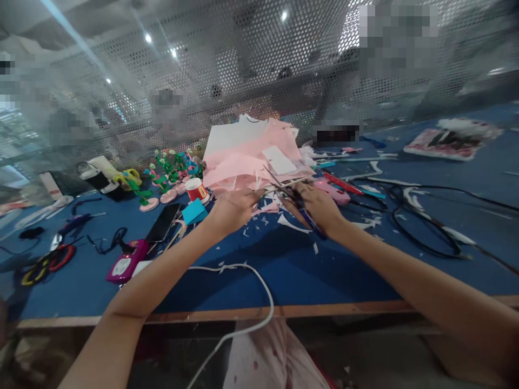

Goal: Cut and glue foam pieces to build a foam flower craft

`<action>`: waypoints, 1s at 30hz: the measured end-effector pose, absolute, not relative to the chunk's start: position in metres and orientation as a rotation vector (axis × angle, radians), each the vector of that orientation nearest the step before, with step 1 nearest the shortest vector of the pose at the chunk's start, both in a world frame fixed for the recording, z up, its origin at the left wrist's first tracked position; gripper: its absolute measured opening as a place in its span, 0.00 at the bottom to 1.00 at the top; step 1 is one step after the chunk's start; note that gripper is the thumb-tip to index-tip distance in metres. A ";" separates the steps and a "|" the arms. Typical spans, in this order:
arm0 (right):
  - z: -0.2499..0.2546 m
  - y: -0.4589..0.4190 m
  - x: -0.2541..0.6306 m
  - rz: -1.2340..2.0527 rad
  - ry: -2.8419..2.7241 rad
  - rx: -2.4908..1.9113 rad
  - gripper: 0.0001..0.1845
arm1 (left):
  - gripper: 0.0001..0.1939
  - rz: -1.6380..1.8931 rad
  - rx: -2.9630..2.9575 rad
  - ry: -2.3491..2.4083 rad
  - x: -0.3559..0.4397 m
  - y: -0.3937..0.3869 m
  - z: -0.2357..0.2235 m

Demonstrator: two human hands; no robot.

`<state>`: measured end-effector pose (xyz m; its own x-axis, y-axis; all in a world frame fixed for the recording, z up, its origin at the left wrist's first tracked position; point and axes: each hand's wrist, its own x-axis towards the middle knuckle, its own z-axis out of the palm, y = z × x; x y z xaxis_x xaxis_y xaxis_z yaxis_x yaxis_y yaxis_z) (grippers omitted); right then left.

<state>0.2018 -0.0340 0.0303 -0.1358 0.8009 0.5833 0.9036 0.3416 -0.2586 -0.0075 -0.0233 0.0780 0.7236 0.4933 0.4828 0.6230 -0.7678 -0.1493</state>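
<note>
My right hand (318, 205) is closed round scissors (279, 185) with a dark blue handle. Their blades stand apart and point up and left. My left hand (237, 212) pinches a thin pale strip (286, 185) that reaches across toward the blades; whether it is paper I cannot tell. Just beyond both hands lie pink sheets (233, 166) with a small white card (279, 160) on top. White and pink scraps (292, 222) are scattered on the blue table (243, 294) beneath the hands.
Left of me are a red-and-white cup (197, 191), a blue pad (194, 212), a phone (164, 223), a magenta device (128, 262), small flower crafts (164, 192) and more scissors (51, 263). A white cable (265, 286) crosses the front edge. Black cable (425, 249) loops at right.
</note>
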 end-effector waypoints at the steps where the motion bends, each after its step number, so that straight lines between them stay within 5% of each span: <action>1: 0.032 -0.036 0.201 -0.177 -1.967 -1.482 0.13 | 0.20 -0.645 -2.612 -0.882 -0.008 -0.024 0.078; 30: 0.035 -0.047 0.196 0.044 -1.954 -1.327 0.18 | 0.19 -0.716 -2.559 -0.868 0.001 -0.042 0.072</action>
